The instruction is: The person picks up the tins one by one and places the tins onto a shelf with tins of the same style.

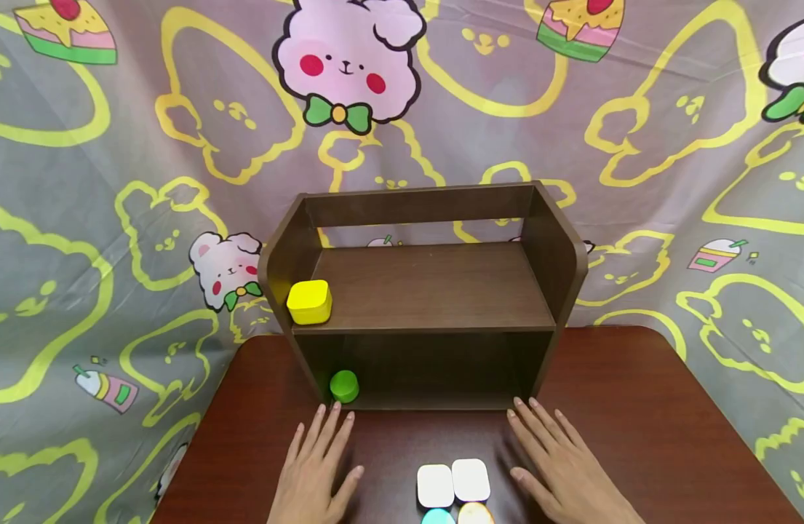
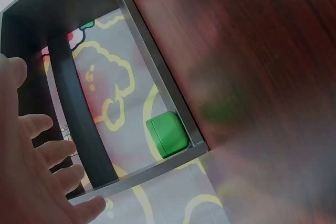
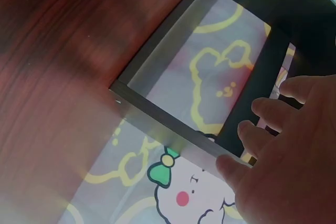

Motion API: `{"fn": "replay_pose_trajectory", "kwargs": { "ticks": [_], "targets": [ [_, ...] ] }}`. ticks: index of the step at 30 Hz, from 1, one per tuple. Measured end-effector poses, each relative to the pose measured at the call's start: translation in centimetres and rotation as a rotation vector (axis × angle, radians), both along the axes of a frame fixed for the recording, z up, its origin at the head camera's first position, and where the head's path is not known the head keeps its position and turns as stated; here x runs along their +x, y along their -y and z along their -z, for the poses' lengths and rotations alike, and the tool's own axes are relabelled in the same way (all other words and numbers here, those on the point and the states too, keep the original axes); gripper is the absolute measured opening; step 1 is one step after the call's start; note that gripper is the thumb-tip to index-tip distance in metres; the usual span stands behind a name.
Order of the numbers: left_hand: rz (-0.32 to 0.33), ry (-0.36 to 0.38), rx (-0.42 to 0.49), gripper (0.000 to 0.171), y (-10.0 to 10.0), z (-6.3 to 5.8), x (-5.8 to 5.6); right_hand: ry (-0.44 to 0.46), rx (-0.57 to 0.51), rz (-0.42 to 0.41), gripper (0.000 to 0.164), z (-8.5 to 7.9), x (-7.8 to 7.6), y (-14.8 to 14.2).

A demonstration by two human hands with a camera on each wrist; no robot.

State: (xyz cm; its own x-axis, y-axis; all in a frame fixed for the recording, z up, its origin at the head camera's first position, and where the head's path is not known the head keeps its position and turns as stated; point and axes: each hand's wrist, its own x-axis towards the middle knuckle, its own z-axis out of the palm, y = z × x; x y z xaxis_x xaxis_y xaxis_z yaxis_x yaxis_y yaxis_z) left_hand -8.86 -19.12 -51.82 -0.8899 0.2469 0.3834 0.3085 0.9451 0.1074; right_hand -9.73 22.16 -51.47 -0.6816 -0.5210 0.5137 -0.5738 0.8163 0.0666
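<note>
My left hand (image 1: 315,469) lies with fingers spread over the table, its fingertips just in front of the shelf's lower left corner. Close ahead of them, a round green container (image 1: 344,386) sits on the lower level at the left. On the other side, my right hand (image 1: 559,466) is flat with straight fingers, near the shelf's lower right corner. Neither hand holds anything. Between the hands are two white square-topped containers (image 1: 435,486) side by side, with a blue round lid (image 1: 438,517) and an orange-rimmed white lid (image 1: 476,514) in front, cut off by the frame edge.
A dark brown two-level shelf (image 1: 428,291) stands on the reddish-brown table (image 1: 637,407). On its upper level, at the left wall, sits a yellow square container (image 1: 309,302). Behind hangs a grey cloth (image 1: 441,145) with cartoon prints.
</note>
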Motion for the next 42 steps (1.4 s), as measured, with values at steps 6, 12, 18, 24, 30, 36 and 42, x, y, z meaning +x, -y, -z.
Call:
{"fn": "replay_pose_trajectory", "kwargs": {
  "ticks": [6, 12, 18, 24, 30, 36, 42],
  "targets": [
    [0.003, -0.066, -0.016, 0.077, 0.1, 0.3, 0.1, -0.01, -0.009, -0.011, 0.073, -0.6, 0.0, 0.0],
    [0.019, -0.077, 0.005, 0.078, 0.2, 0.5, 0.1, -0.03, -0.04, -0.027, 0.068, -1.5, -0.2, 0.1],
    [0.026, -0.093, 0.004, 0.079, 0.1, 0.6, 0.2, -0.027, -0.074, -0.03, 0.067, -2.4, -0.3, 0.3],
    [0.035, -0.11, 0.013, 0.081, -0.1, 1.0, 0.1, -0.031, -0.113, -0.042, 0.067, -3.1, -0.4, 0.3],
    [0.069, -0.123, 0.029, 0.08, -0.6, 0.9, -0.2, -0.023, -0.177, -0.032, 0.065, -3.8, -0.7, 0.3],
    [0.088, -0.126, 0.036, 0.08, -1.0, 0.9, -0.1, -0.027, -0.205, 0.012, 0.06, -4.5, -0.7, 0.5],
    [0.086, -0.119, 0.04, 0.079, -1.4, 0.9, 0.2, -0.063, -0.233, 0.017, 0.06, -5.1, -0.9, 0.6]
  ]
}}
